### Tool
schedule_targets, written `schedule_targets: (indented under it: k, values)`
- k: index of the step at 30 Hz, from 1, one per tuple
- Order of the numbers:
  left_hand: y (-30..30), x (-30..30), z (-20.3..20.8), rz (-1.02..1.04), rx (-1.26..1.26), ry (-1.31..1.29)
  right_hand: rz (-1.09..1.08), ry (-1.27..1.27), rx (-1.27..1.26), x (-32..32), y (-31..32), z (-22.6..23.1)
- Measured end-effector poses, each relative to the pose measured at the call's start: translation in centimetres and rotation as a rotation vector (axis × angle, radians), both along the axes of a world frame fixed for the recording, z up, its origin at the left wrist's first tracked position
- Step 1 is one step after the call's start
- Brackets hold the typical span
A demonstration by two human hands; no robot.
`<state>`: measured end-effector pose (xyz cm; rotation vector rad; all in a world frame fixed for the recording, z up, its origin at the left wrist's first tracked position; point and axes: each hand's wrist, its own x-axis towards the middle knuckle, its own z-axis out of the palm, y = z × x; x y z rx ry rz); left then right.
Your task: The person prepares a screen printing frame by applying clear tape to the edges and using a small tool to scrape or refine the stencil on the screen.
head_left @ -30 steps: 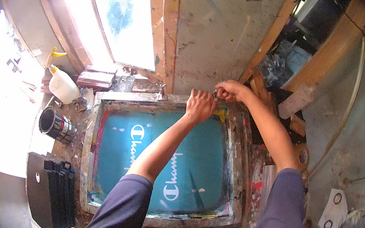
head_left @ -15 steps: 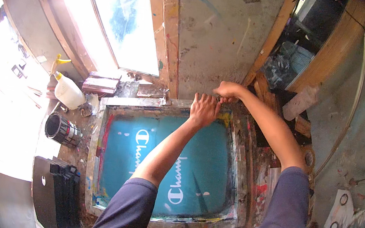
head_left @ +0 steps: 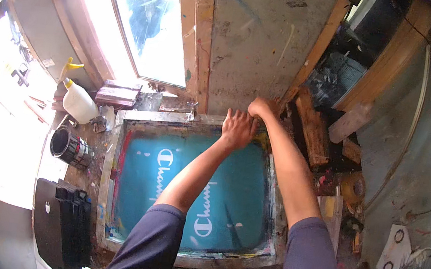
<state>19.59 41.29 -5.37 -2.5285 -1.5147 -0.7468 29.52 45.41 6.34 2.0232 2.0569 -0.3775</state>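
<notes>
A screen printing frame (head_left: 106,185) with teal mesh lies before me, pale lettering on the mesh. At its far bar, right of the middle, my left hand (head_left: 239,129) has its fingers curled over the edge. My right hand (head_left: 263,109) is closed just beyond and to the right, close against the left fingertips. Whatever its fingers grip is hidden behind the knuckles. My left forearm passes over the mesh and covers part of the lettering; the right forearm crosses the frame's right side.
A white spray bottle (head_left: 80,103) with a yellow trigger, an open dark can (head_left: 71,147) and a stack of black sheets (head_left: 55,222) stand left of the frame. Wood blocks (head_left: 312,131) and a tape roll (head_left: 352,187) lie right. A stained panel (head_left: 258,47) rises beyond.
My right elbow has swung inward to the left, so that forearm now lies nearer the frame. The right hand has turned in place; the left hand keeps its spot on the bar.
</notes>
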Motion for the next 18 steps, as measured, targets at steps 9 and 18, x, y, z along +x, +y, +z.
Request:
schedule_targets:
  k: [9,18]
  values:
    - [0.7,1.2,0.7,-0.011,-0.111,0.125,0.814,-0.116,0.251,6.7,0.4,1.0]
    - [0.4,0.7,-1.5,-0.015,0.067,-0.044,1.593,-0.194,0.282,8.3,8.6,-0.8]
